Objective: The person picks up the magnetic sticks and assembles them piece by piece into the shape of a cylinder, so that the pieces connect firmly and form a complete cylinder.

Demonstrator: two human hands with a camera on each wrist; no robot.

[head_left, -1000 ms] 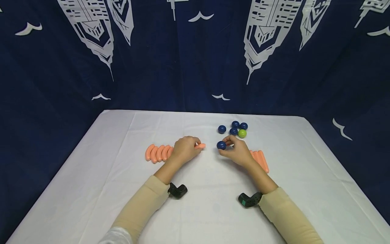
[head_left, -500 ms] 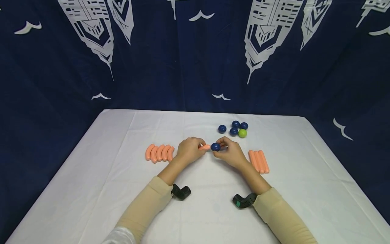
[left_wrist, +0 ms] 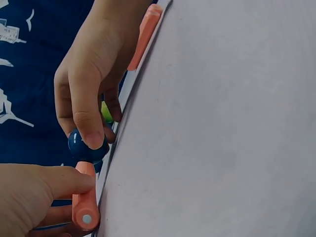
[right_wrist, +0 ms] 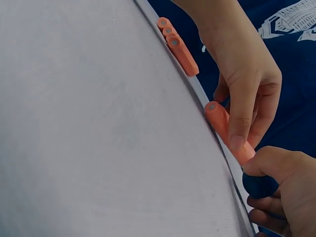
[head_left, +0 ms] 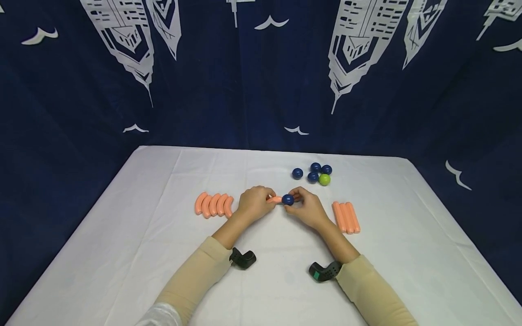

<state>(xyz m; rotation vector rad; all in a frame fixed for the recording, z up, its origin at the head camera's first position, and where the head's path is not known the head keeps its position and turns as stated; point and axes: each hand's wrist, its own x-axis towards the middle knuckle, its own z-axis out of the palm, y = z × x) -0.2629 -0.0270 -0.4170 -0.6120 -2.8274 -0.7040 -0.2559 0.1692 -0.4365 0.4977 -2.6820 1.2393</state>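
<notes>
Near the middle of the white table (head_left: 277,262), both hands come together. My left hand (head_left: 254,203) pinches an orange magnetic rod (left_wrist: 85,200) between thumb and fingers; a grey disc shows in its near end. A shiny dark blue ball (head_left: 287,199) is held between the thumb and fingertips of my right hand (head_left: 308,209). In the left wrist view the rod's far end meets the ball, and the two line up. The right wrist view shows the same contact, with the right thumb (right_wrist: 264,162) partly covering the ball.
Several curved orange rods (head_left: 213,206) lie side by side to the left. Straight orange rods (head_left: 346,217) lie together at the right. Behind the right hand, several blue balls (head_left: 312,177) and one green ball (head_left: 324,179) rest near the far edge. A dark blue patterned curtain (head_left: 244,90) hangs behind.
The right hand has moved left with the blue ball, and the left hand slightly right with the orange rod. The gap between ball and rod has closed.
</notes>
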